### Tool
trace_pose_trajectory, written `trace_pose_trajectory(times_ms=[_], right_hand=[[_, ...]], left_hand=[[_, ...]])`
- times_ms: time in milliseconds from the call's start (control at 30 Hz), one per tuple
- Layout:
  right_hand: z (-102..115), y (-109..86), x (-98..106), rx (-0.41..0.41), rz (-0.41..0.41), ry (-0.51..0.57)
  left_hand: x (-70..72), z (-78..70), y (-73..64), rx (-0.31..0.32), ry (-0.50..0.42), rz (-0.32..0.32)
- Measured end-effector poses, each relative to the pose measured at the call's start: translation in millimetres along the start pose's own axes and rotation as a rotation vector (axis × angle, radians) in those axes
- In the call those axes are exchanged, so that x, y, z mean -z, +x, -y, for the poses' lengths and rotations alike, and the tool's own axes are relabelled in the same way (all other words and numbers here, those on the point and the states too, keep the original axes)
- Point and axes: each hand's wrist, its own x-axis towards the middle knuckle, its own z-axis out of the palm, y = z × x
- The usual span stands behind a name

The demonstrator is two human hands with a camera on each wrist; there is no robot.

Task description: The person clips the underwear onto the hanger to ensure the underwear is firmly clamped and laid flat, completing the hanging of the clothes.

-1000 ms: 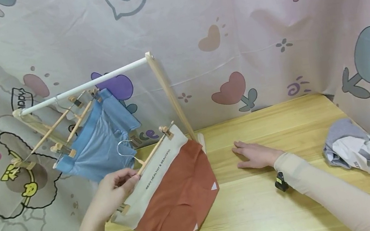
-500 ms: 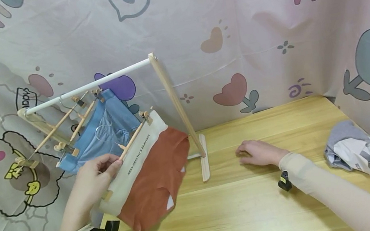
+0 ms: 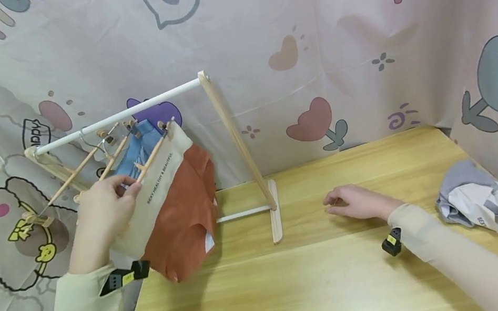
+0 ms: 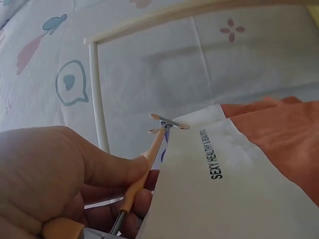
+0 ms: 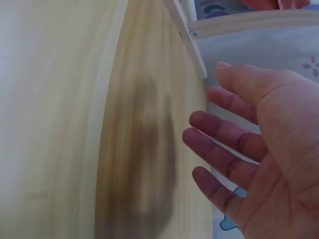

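Rust-and-cream briefs (image 3: 181, 202) hiding most of blue shorts (image 3: 134, 151). I'm counting three clip hangers (image 3: 151, 159), left hand (image 3: 105, 207) pinching one; right hand (image 3: 362, 200) hanging loose at 4 o'clock, holding nothing.

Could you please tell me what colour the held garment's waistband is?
The waistband is off-white with black lettering, clearest in the left wrist view.

Rust-and-cream briefs (image 3: 179, 210), blue garment (image 3: 142, 148)
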Motion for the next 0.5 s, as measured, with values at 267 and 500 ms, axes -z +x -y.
trace_pose_trajectory(times_ms=[267,500], right_hand=[[-4.8,-10.4,8.9,-0.004,0.017,0.05],[-7.5,-18.7,11.8,-0.016,0.016,0.063]], left_hand=[[18.6,7.6,32.8,-0.013,0.062,-0.038],[25.2,10.3,54.1,-0.024,0.077,-0.038]])
